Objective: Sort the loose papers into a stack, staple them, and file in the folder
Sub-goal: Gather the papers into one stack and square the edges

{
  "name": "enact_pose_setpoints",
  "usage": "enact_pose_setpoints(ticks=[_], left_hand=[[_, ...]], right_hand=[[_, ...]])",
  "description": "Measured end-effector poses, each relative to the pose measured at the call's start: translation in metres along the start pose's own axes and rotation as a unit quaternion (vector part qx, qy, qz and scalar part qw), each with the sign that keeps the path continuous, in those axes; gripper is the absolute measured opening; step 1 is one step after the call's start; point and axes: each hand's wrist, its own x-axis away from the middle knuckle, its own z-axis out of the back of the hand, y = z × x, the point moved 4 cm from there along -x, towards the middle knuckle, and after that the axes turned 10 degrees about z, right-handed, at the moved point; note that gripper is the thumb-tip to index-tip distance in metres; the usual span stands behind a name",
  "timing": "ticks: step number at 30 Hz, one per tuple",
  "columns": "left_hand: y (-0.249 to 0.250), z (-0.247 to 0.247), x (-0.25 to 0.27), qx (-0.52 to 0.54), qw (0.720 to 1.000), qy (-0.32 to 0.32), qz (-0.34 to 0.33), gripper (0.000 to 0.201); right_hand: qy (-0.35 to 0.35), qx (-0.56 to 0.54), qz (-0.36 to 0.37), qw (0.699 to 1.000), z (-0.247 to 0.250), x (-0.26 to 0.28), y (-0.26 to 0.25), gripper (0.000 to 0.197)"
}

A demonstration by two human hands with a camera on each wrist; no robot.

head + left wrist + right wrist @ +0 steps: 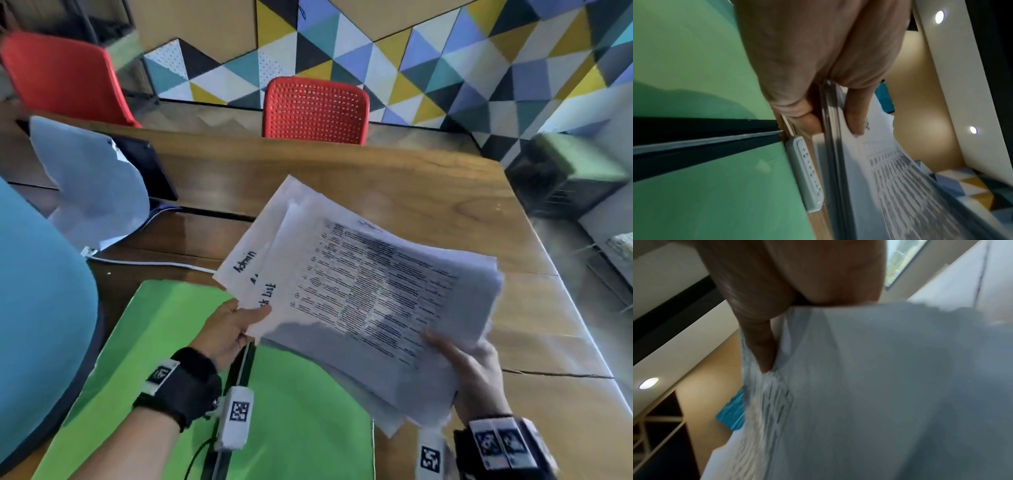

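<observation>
A loose stack of white papers (370, 291) with printed text is held above the wooden table, its sheets fanned and uneven. My left hand (236, 329) pinches the stack's left edge, thumb on top. My right hand (469, 366) grips the near right corner, thumb over the top sheet. In the left wrist view the papers (840, 162) show edge-on between thumb and fingers. The right wrist view is filled by the papers' underside (879, 386). An open green folder (164, 377) with a dark spine lies flat on the table below my left hand. No stapler shows.
A crumpled white sheet (92, 192) lies on a dark tablet (150, 168) at the far left, with a white cable beside it. A white power strip (807, 175) lies by the folder. Red chairs (315, 109) stand behind the table. A blue rounded seat (37, 308) is at my left.
</observation>
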Motion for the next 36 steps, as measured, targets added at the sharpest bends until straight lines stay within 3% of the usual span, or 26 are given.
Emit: enact_pose_setpoints(ticks=[4, 7, 9, 13, 17, 20, 21, 23, 24, 26, 30, 31, 33, 36], left_hand=[[-0.009, 0.004, 0.004, -0.016, 0.999, -0.014, -0.048, 0.028], [-0.001, 0.02, 0.01, -0.061, 0.993, 0.005, -0.103, 0.067], [0.005, 0.033, 0.012, -0.083, 0.99, 0.002, -0.113, 0.08], [0.021, 0.049, 0.011, -0.154, 0.98, -0.036, -0.121, 0.065], [0.023, 0.034, 0.006, -0.231, 0.965, -0.053, -0.115, 0.054], [0.016, 0.027, -0.002, -0.179, 0.974, -0.016, -0.135, 0.052], [0.011, 0.023, -0.006, -0.158, 0.978, -0.012, -0.137, 0.055], [-0.003, 0.011, -0.013, -0.137, 0.983, -0.004, -0.12, 0.064], [-0.01, 0.002, -0.015, -0.129, 0.986, 0.004, -0.106, 0.061], [-0.023, -0.016, -0.018, -0.137, 0.985, 0.018, -0.107, 0.041], [-0.023, -0.037, -0.01, -0.147, 0.982, 0.023, -0.115, 0.028], [-0.017, -0.036, -0.005, -0.142, 0.982, 0.025, -0.124, 0.021], [-0.003, -0.029, 0.009, -0.129, 0.981, 0.024, -0.145, 0.02], [0.011, -0.009, 0.02, -0.123, 0.974, 0.012, -0.188, 0.028]], right_hand=[[0.038, 0.064, 0.049, 0.996, 0.003, 0.002, 0.001, 0.025], [0.064, 0.017, 0.061, 0.996, 0.012, 0.007, 0.004, 0.023], [0.067, 0.009, 0.048, 0.997, 0.015, 0.01, 0.012, 0.024], [0.031, 0.036, 0.019, 0.999, 0.011, 0.014, 0.02, 0.029], [-0.036, 0.026, 0.02, 0.999, -0.002, 0.011, 0.002, 0.034], [-0.034, -0.014, 0.039, 0.999, -0.007, 0.009, -0.007, 0.012], [-0.031, -0.023, 0.04, 0.998, -0.006, 0.01, -0.004, 0.018], [-0.037, 0.004, 0.02, 0.999, -0.002, 0.012, 0.01, 0.053], [-0.022, 0.015, 0.006, 1.0, -0.002, 0.012, 0.017, 0.054], [-0.016, 0.036, 0.017, 0.999, -0.007, 0.014, 0.022, 0.032], [0.055, 0.178, 0.069, 0.98, -0.007, 0.01, 0.021, 0.022], [0.079, 0.218, 0.08, 0.969, -0.004, 0.009, 0.017, 0.027], [0.097, 0.287, 0.131, 0.944, 0.003, 0.009, 0.003, 0.041], [0.069, 0.3, 0.153, 0.939, 0.005, 0.012, -0.01, 0.02]])
